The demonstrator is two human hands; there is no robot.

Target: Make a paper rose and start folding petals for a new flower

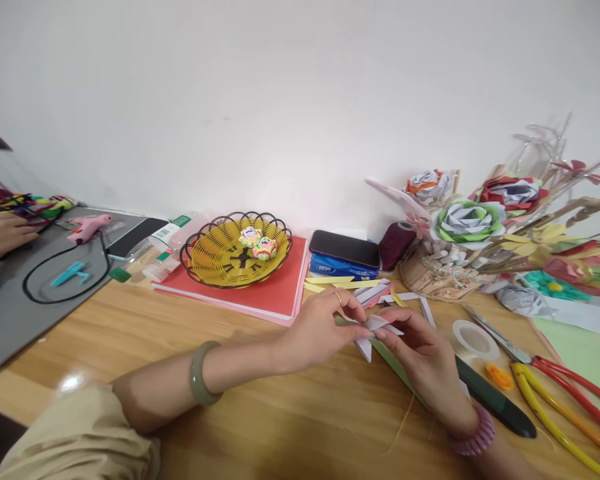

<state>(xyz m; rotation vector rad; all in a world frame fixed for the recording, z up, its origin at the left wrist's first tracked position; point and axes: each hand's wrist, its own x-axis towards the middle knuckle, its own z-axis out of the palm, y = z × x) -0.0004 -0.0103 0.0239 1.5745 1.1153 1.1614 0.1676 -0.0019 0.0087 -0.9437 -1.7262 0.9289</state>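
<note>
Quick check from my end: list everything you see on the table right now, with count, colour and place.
folded paper piece: one, white, pinched between both hands
basket: one, yellow with black wire rim, on red sheets at centre
small paper flowers: two, pastel, inside the basket
phone: one, black, on a blue pack behind the hands
thread spool: one, maroon, right of the phone
paper bouquet: one, mixed colours, far right
tape roll: one, clear, right of the hands
scissors: one pair, red and yellow handles, right edge
glue gun: one, pink, on the grey mat at left
another person's hand: one, far left
left hand: jade bangle, ring
right hand: pink wristband
</note>
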